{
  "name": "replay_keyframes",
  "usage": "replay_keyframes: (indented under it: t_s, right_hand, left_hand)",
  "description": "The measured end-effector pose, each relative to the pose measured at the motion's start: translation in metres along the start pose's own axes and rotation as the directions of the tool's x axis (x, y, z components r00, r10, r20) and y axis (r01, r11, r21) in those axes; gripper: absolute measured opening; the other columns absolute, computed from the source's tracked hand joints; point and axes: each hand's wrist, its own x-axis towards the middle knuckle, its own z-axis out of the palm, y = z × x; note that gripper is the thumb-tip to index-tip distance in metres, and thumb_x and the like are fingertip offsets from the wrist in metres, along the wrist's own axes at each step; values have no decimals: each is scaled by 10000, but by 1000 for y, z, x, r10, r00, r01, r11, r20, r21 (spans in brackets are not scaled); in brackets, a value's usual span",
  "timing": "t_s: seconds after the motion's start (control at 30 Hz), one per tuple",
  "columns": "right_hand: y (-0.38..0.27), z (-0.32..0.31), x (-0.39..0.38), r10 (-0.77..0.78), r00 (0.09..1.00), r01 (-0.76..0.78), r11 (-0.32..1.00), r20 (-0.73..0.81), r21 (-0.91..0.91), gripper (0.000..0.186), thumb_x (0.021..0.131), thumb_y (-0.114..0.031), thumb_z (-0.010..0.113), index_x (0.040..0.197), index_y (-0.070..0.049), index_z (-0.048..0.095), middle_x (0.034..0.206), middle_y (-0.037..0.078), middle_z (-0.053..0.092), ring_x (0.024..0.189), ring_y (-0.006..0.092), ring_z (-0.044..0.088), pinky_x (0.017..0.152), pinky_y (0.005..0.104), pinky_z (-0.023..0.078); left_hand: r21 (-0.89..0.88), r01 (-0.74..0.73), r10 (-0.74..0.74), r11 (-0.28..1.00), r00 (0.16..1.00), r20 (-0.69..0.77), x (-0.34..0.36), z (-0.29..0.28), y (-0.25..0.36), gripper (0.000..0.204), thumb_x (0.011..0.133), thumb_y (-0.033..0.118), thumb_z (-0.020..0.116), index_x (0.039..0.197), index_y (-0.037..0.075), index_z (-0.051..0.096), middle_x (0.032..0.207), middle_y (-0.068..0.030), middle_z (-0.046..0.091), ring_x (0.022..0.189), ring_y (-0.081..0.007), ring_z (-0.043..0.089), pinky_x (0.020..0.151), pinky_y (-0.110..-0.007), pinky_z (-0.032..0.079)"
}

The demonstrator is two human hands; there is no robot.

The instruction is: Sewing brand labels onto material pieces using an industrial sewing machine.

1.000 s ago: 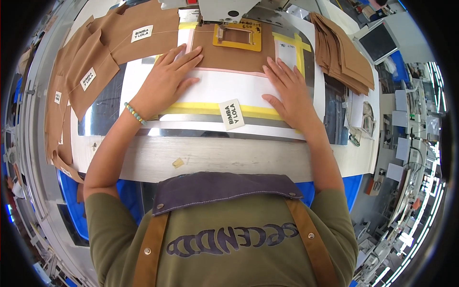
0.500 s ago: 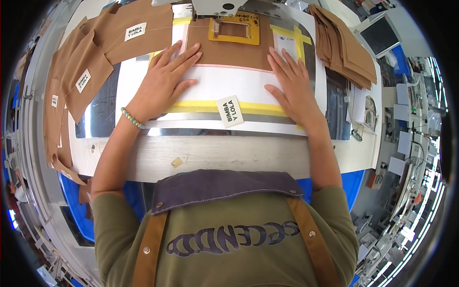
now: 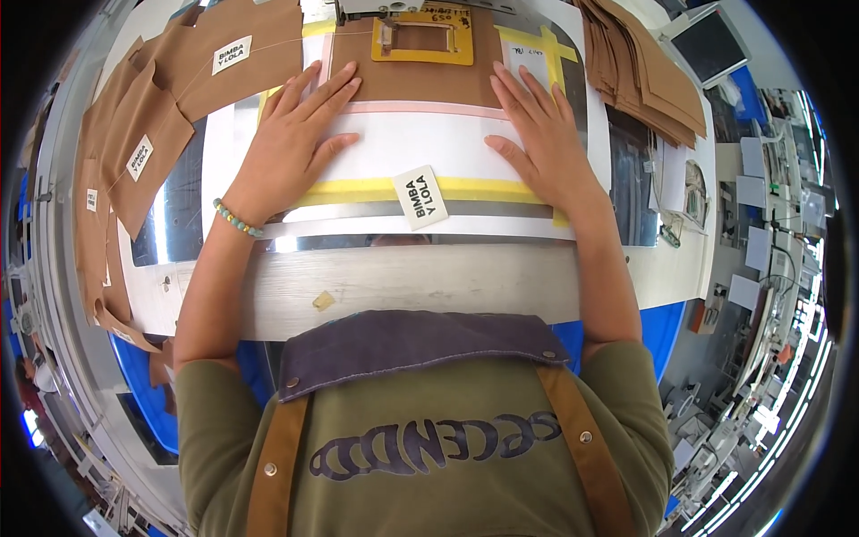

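Note:
My left hand [image 3: 295,134] lies with fingers outstretched on the left edge of a brown panel [image 3: 416,85] and the pink-edged white backing. My right hand [image 3: 537,143] lies open, fingers spread, on the panel's right edge and taped paper. The panel rests on a white template [image 3: 416,143] with yellow tape. A yellow rectangular frame [image 3: 420,55] sits on the panel under a machine head [image 3: 385,7]. A white label card [image 3: 419,197] with dark print lies between my hands on the lower tape strip.
Brown pieces [image 3: 161,98] with white labels, joined by thread, spread over the left side. A stack of brown pieces [image 3: 640,80] lies at right, near a monitor [image 3: 704,43]. Blue bins [image 3: 662,349] show below the table edge [image 3: 438,300]. Workshop equipment fills both rims.
The machine, frame and panel appear higher and farther left in the picture, as the view has shifted slightly. Both hands stay outstretched on the panel's edges.

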Motion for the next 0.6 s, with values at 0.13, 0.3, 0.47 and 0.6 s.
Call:
replay_keyframes:
  t_s: [0.13, 0.3, 0.47, 0.6]
  right_hand:
    - [-2, -3, -2, 4, 999, -4, 1000, 34, -15, 777, 1129, -592, 488, 1685, -54, 428, 1788, 84, 374, 1643, 365, 332, 1342, 613, 207]
    - [-7, -13, 1, 7, 994, 13, 983, -108, 182, 741, 1089, -473, 614, 1685, -71, 432, 1781, 77, 389, 1632, 366, 352, 1331, 606, 239]
    - [-9, -26, 2, -64, 997, 57, 984, 33, 171, 614, 1074, -423, 634, 1590, -95, 578, 1740, 85, 461, 1630, 361, 353, 1337, 592, 244]
    - [-5, -21, 0, -89, 994, 79, 987, 68, 139, 606, 1082, -454, 607, 1580, -108, 594, 1731, 82, 475, 1631, 355, 352, 1346, 590, 231]
  left_hand:
    - [-26, 11, -11, 1000, 1000, 16, -2, 0, -2, 609, 1071, 359, 684, 1609, 102, 559, 1744, -25, 470, 1631, -357, 353, 1341, -526, 283]
    - [-69, 13, -19, 998, 995, -99, -10, -7, -3, 577, 1030, 270, 741, 1562, 98, 600, 1665, -80, 552, 1566, -364, 450, 1287, -502, 382]
    - [-101, -64, 44, 993, 981, -191, -7, -9, -16, 505, 1010, 230, 759, 1488, 96, 664, 1594, -101, 607, 1507, -361, 520, 1218, -487, 471]
    - [-69, -27, 21, 997, 996, -88, -8, -7, -10, 527, 1008, 237, 764, 1510, 109, 666, 1650, -89, 570, 1545, -367, 487, 1256, -493, 438]
